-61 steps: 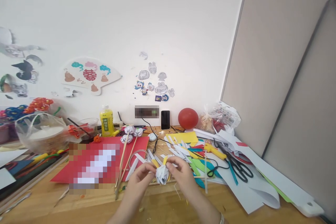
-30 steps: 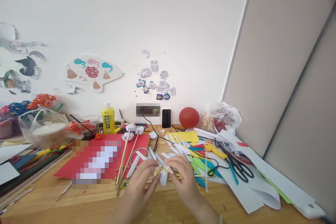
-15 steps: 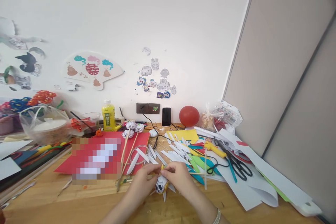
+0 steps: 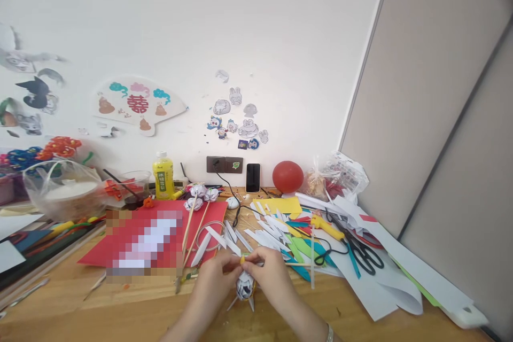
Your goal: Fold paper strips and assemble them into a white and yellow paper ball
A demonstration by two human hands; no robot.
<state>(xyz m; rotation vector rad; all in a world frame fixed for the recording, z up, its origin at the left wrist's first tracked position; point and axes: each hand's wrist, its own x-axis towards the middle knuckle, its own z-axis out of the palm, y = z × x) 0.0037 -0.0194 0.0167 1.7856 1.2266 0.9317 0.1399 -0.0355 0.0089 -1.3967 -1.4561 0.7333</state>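
Just above the wooden table (image 4: pixel 136 310), in the lower middle of the view, I hold a small paper craft (image 4: pixel 245 286). Its rounded body is white with dark blue patches and a yellow edge. Pointed white paper strips stick out below it. My left hand (image 4: pixel 218 275) pinches the yellow tip at the top from the left side. Closed on the same tip from the right is my right hand (image 4: pixel 267 272), its fingertips touching those of the left. The fingers hide part of the craft's upper end.
Cut paper strips (image 4: pixel 266 238) lie beyond my hands. A yellow glue gun (image 4: pixel 326 227) with a black cord and black scissors (image 4: pixel 364 254) rest on the right. Red paper (image 4: pixel 96 248), paper flowers on sticks (image 4: pixel 198 192) and a yellow drink bottle (image 4: pixel 163 176) stand left.
Both hands have shifted slightly left with the craft. The craft has turned, so its body hangs straighter and its lower strips point down and to the left.
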